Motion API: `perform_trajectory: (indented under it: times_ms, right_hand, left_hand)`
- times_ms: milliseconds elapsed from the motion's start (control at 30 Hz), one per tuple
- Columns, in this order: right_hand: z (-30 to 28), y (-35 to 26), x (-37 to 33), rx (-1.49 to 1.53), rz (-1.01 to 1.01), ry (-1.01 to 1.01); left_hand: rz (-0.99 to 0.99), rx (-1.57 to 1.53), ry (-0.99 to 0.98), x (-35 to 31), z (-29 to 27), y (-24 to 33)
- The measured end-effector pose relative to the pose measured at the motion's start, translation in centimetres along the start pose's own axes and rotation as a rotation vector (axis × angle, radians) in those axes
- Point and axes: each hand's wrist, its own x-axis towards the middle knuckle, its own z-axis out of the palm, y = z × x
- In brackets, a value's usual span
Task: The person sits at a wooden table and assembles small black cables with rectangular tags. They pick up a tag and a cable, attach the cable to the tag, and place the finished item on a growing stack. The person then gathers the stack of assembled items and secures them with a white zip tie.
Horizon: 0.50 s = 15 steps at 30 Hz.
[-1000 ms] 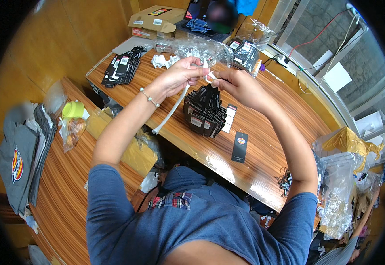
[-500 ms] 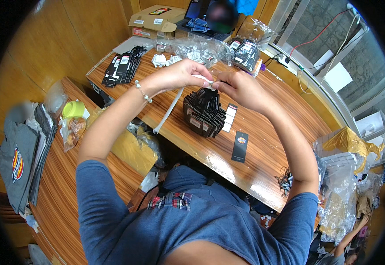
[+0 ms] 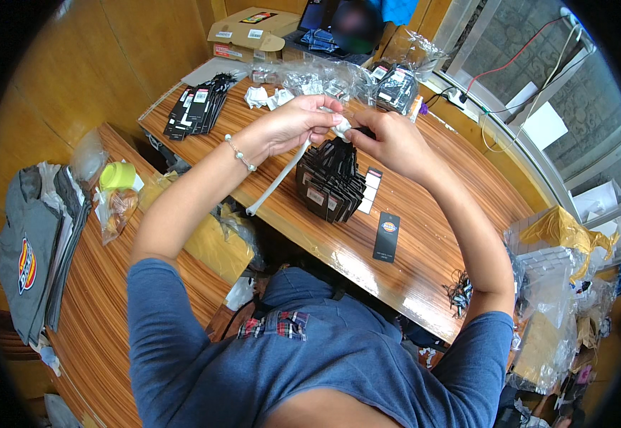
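A thick bundle of black hang tags (image 3: 328, 187), strings gathered at the top, hangs or rests over the wooden table below my hands; which, I cannot tell. White strip material is bunched round the gathered strings. My left hand (image 3: 290, 127) pinches this white strip (image 3: 279, 183), whose long tail slants down toward the table's near edge. On the other side, my right hand (image 3: 394, 143) is closed with thumb and forefinger on the bunched white part at the bundle's top. Its other fingers are curled and partly hidden.
Two loose tags, one dark (image 3: 387, 237) and one pale (image 3: 371, 190), lie right of the bundle. More tags (image 3: 200, 107) lie at the far left. Plastic bags (image 3: 314, 77) and a cardboard box (image 3: 253, 32) stand behind. Folded grey garments (image 3: 29, 250) are at left.
My left hand has shifted slightly, drawing the strip's upper end to the right, and more bunched white shows between my hands. At the lower right, another person's arm has left the view.
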Motion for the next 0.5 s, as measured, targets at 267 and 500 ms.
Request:
perform_trajectory:
  times_ms: [267,500]
  right_hand:
    - [-0.1,0.1,0.2,0.103,-0.02,0.079]
    - [0.0,0.5,0.4,0.014,-0.04,0.107]
  left_hand:
    - [-0.013,-0.38,0.061,0.1,0.2,-2.5]
    - [0.074,-0.206,0.05,0.6,0.3,-2.4]
